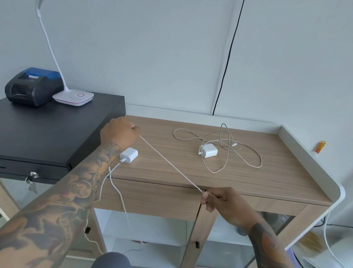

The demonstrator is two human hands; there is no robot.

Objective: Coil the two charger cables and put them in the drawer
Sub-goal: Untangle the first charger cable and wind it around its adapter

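Plainly, our biggest worry sits with the bench [242,178] and its drawer [150,198], which is shut beneath the front edge, so nothing can go in until a hand is free to open it. On the black cash drawer [43,135] to the left stand a receipt printer [33,86] and a lamp [73,97]; a swinging line could catch the lamp's base.

Our first cable [168,163] runs taut across the bench front between both hands. Our left hand [119,132] is a closed fist gripping one end near the cash drawer, and our right hand [219,200] pinches the line in front of the drawer, its fingers [205,197] curled tight on it. Its white adapter [129,155] lies just beside our left wrist near the bench edge, with slack hanging below toward the floor. We judge that a pull on that slack could drag the adapter off the edge, or the loose tail could snag on our knees while we wind.

The second cable [233,158] lies in loose crossing loops round its own adapter [208,150], well apart, not yet coiled; lifting it carelessly could tighten those crossings into a knot
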